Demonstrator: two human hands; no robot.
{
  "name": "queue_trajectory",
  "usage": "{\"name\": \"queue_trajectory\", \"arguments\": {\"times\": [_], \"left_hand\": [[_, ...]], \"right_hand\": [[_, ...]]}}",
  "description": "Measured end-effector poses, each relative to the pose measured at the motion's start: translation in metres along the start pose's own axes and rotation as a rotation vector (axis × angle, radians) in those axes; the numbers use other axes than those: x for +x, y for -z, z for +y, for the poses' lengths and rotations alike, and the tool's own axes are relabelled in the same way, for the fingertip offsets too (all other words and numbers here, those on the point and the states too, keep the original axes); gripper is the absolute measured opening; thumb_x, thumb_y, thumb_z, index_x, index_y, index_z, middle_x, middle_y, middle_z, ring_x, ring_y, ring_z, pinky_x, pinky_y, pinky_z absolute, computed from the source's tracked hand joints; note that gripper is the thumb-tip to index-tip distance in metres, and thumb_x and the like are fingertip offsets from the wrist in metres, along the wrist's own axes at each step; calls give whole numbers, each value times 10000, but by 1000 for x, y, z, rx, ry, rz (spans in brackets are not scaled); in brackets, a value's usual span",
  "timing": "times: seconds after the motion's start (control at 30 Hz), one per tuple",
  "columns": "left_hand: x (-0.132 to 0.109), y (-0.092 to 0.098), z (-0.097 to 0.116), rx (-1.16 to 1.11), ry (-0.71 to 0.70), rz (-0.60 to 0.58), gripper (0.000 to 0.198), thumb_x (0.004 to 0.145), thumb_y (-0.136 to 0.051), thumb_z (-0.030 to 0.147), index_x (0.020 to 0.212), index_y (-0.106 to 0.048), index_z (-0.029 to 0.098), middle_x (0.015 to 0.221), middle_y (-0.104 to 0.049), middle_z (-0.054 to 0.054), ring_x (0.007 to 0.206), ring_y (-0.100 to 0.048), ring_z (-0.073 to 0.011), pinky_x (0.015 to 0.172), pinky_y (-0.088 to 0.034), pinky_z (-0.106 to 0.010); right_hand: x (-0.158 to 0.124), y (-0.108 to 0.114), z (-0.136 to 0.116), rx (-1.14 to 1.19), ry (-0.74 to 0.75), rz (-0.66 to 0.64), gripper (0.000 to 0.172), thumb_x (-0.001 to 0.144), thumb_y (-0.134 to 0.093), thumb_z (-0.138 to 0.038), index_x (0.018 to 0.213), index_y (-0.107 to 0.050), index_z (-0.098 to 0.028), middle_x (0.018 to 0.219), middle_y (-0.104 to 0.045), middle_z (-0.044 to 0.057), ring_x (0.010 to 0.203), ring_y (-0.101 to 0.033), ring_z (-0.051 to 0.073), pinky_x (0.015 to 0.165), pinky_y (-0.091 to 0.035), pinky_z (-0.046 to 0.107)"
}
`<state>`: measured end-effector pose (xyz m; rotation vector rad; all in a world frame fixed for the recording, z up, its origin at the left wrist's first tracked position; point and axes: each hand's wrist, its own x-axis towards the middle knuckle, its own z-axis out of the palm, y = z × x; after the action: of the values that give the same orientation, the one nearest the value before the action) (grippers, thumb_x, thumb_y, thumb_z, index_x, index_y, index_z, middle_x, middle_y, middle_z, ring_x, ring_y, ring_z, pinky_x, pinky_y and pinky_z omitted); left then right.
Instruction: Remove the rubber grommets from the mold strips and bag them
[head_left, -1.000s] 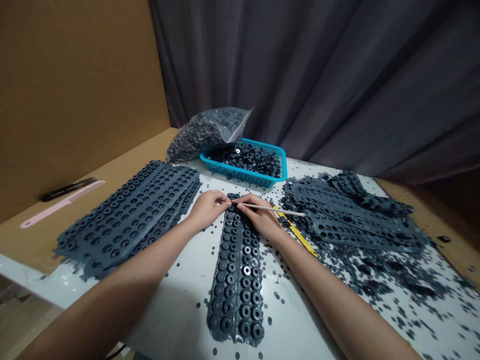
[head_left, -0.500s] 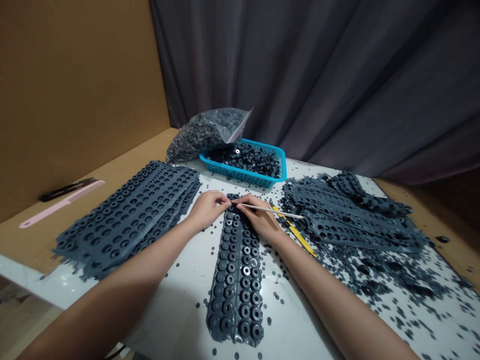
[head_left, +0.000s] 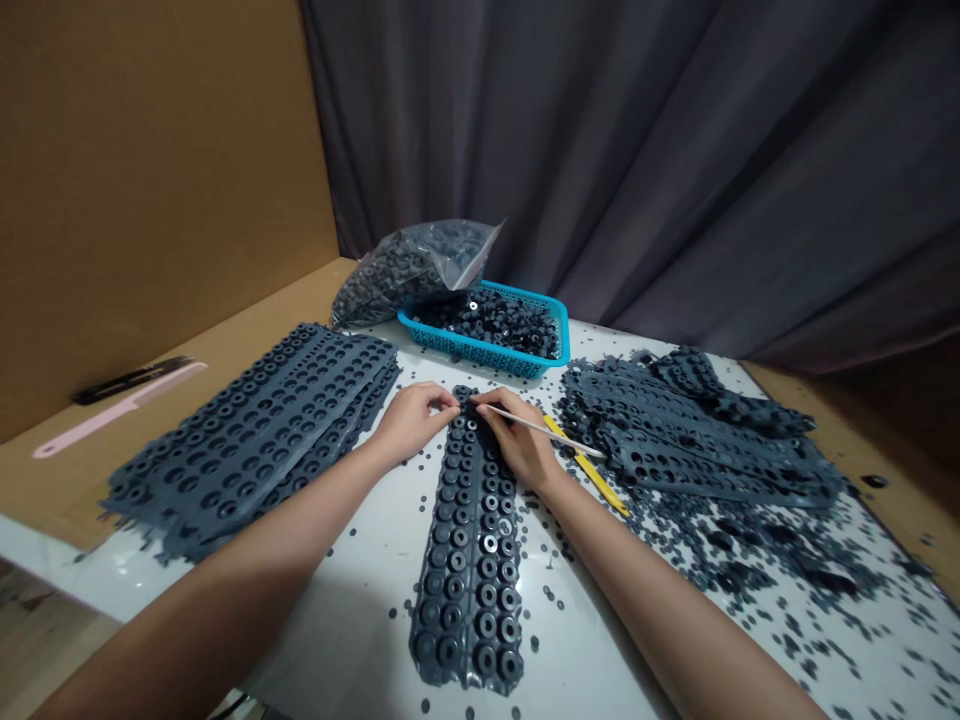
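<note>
A dark grey moulded rubber strip [head_left: 466, 560] with rows of ring-shaped washers lies lengthwise on the white table in front of me. At its far end my left hand [head_left: 414, 425] has thumb and forefinger pinched together on the strip's left edge. My right hand [head_left: 525, 440] is closed around a thin, pale, stick-like tool [head_left: 551, 428]. The tool's rear end sticks out to the right, while its tip points at the strip's far end. Whatever lies right under the fingertips is too small to make out. Just right of that hand rests a yellow-handled cutter [head_left: 600, 482].
Stacked rubber sheets [head_left: 247, 430] lie on the left, beside a pink comb [head_left: 120, 408] and black tools [head_left: 131, 380]. Behind are a blue basket [head_left: 480, 350] of small dark parts and a full clear bag [head_left: 412, 265]. Punched sheets [head_left: 697, 425] and scattered scraps cover the right.
The tool's rear end has dropped slightly, and my right fingertips have shifted a little at the strip's far end. My left hand stays nearly in place. The whole view has moved slightly.
</note>
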<state>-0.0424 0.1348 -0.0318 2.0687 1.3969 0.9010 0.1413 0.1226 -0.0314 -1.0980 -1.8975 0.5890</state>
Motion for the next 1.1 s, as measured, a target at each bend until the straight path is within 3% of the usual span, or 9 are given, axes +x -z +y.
{"name": "queue_trajectory", "arguments": {"times": [0.17, 0.3, 0.43, 0.6, 0.93, 1.1], "left_hand": [[-1, 2, 1, 3, -26, 18, 104, 751, -579, 193, 822, -654, 184, 833, -646, -23, 752, -579, -157, 676, -447, -258], [-5, 8, 6, 52, -53, 33, 138, 704, -545, 125, 810, -616, 177, 848, -606, -32, 765, -562, -163, 693, -447, -268], [-13, 18, 13, 103, -16, -79, 152, 634, -579, 150, 780, -577, 191, 804, -591, -15, 790, -557, -187, 723, -441, -290], [-17, 25, 13, 123, 32, -226, 181, 657, -619, 270, 819, -576, 203, 852, -592, -22, 860, -549, -212, 779, -417, -313], [-21, 26, 14, 191, 17, -299, 223, 711, -628, 362, 869, -546, 227, 968, -558, -26, 1019, -489, -252, 888, -332, -374], [-22, 27, 13, 193, 14, -321, 217, 718, -621, 364, 862, -521, 236, 955, -544, -16, 1017, -482, -251, 890, -315, -379]], "right_hand": [[-6, 7, -3, 110, -59, 78, 134, 856, -540, -303, 896, -625, -208, 952, -682, 55, 907, -625, 207, 804, -474, 336], [-10, 9, -9, 92, 5, -21, 88, 826, -586, -270, 825, -640, -200, 879, -680, 56, 840, -625, 195, 769, -483, 333], [-11, 10, -16, 95, 131, -139, 75, 825, -591, -233, 817, -651, -190, 817, -673, 62, 795, -614, 181, 747, -484, 323], [-11, 10, -17, 91, 202, -183, 86, 840, -573, -232, 806, -641, -191, 798, -669, 68, 782, -614, 183, 729, -490, 334], [-12, 10, -12, -20, 282, -275, 104, 877, -517, -223, 929, -607, -212, 1011, -674, 85, 981, -576, 191, 844, -481, 354], [-9, 8, -9, -165, 311, -336, 128, 900, -480, -225, 952, -596, -211, 1025, -678, 73, 981, -567, 204, 842, -468, 374]]}}
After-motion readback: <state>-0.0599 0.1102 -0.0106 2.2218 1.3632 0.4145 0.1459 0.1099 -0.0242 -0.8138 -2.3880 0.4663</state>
